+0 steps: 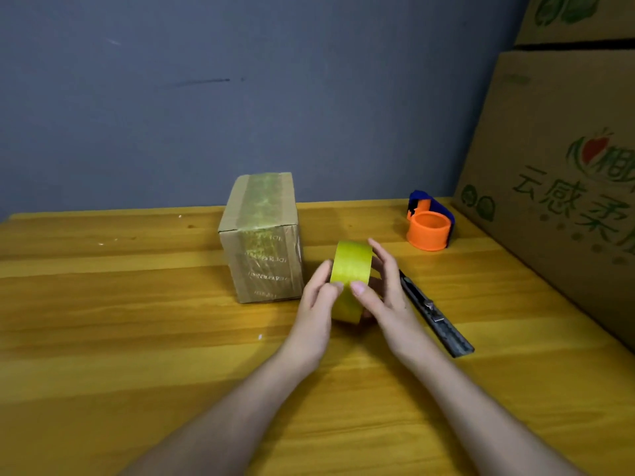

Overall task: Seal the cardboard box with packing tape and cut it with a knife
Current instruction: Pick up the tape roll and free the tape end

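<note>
Both the left hand [318,292] and the right hand [379,286] are clamped on the yellow-green roll of packing tape [350,274] above the wooden surface [137,338], with the taped brown cardboard box [261,238] at 10 o'clock of the roll and the dark utility knife [434,316] at 4 o'clock.

A: Cam setup?
B: One head cam, wide-angle, looking fwd & down over the counter [137,304] toward the wall [240,80]. Close, arm's reach. No 2nd view.
</note>
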A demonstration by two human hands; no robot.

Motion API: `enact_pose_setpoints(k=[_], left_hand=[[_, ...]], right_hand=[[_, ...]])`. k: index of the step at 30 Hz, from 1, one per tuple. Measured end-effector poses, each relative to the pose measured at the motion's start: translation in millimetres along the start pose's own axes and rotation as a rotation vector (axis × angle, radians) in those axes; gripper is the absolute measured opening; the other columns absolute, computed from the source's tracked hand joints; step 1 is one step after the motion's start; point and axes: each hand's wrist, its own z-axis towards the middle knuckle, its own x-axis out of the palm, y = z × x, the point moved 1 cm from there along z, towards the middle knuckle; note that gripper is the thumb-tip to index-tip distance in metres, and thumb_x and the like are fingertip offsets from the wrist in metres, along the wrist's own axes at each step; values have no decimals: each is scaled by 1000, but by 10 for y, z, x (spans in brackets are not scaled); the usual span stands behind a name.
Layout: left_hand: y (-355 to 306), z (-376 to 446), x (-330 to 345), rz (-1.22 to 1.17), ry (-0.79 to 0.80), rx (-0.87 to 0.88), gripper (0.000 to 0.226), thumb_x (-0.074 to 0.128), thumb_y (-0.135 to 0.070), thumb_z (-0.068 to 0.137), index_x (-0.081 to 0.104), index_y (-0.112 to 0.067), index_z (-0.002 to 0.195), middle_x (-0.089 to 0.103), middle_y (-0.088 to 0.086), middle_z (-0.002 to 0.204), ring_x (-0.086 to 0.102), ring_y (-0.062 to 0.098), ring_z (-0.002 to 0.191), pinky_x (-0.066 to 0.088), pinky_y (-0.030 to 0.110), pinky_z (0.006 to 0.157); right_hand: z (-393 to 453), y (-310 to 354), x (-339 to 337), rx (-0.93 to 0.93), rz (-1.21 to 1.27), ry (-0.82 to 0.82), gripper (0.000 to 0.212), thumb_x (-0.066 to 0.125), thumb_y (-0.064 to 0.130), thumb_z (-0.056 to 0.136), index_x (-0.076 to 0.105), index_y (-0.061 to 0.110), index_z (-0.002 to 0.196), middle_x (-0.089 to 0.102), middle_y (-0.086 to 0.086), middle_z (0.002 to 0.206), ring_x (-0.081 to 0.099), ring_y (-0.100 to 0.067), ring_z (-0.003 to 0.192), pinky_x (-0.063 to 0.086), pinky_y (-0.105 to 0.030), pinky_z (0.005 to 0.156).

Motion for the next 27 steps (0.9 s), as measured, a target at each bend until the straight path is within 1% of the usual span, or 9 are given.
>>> enact_pose_setpoints(k=[1, 3, 4, 6, 9, 13, 18, 22, 27], left_hand=[[22, 23, -19, -2, -3, -5, 34, 48, -28, 76, 65, -23, 105, 68, -2, 100, 62, 3, 91, 47, 19, 83], [32, 54, -45, -60, -22, -50, 40, 46, -37, 68, 70, -22, 97, 68, 9, 92, 59, 24, 90, 45, 38, 85], [32, 69, -52, -99, -39, -79, 41, 46, -38, 68, 71, -21, 95, 66, 13, 87, 57, 29, 86, 44, 42, 84], [47, 94, -64, -161, -82, -160, 46, 49, -39, 67, 69, -13, 99, 64, 17, 82, 57, 30, 79, 46, 44, 83], [87, 110, -60, -210, -77, -224, 47, 43, -36, 76, 60, -2, 105, 63, 14, 77, 60, 23, 69, 52, 32, 71], [90, 83, -55, -218, -19, -202, 36, 34, -26, 84, 61, -10, 101, 65, 9, 76, 62, 15, 62, 53, 20, 59], [40, 45, -34, -194, 48, -137, 49, 32, -26, 75, 55, -4, 113, 61, 11, 75, 58, 19, 69, 51, 19, 63], [24, 27, -14, -199, 65, -97, 42, 33, -22, 72, 58, -10, 105, 64, 6, 76, 61, 14, 71, 50, 16, 63], [20, 15, -1, -236, 59, -137, 40, 33, -25, 84, 55, -7, 111, 65, 8, 81, 64, 10, 66, 53, 17, 62]], right_hand=[[-2, -13, 2, -25, -39, -5, 82, 61, 55, 71, 25, 37, 143, 40, 12, 141, 41, -3, 131, 39, -31, 109], [2, -36, -4, -68, -98, -22, 85, 66, 51, 71, 24, 37, 143, 36, 9, 146, 37, -8, 135, 38, -42, 110], [8, -47, -6, -81, -120, -32, 86, 68, 50, 71, 24, 37, 143, 35, 8, 147, 37, -11, 136, 38, -45, 109], [13, -47, -4, -108, -181, -50, 88, 70, 49, 70, 24, 36, 144, 35, 7, 146, 37, -12, 136, 40, -47, 107], [6, -23, 1, -157, -265, -67, 88, 67, 49, 70, 24, 31, 145, 34, 7, 145, 35, -7, 136, 39, -44, 108], [7, -16, 11, -193, -300, -75, 88, 68, 46, 70, 23, 29, 145, 34, 7, 144, 36, -9, 135, 42, -45, 105], [1, -9, -10, -210, -308, -77, 86, 65, 47, 72, 22, 29, 144, 32, 11, 144, 34, -6, 135, 40, -43, 106], [2, 0, -11, -207, -305, -88, 86, 63, 47, 71, 23, 27, 144, 33, 8, 144, 33, -6, 136, 37, -37, 110], [-7, 0, -1, -202, -311, -88, 87, 64, 48, 71, 22, 29, 144, 31, 9, 146, 32, -5, 136, 38, -39, 109]])
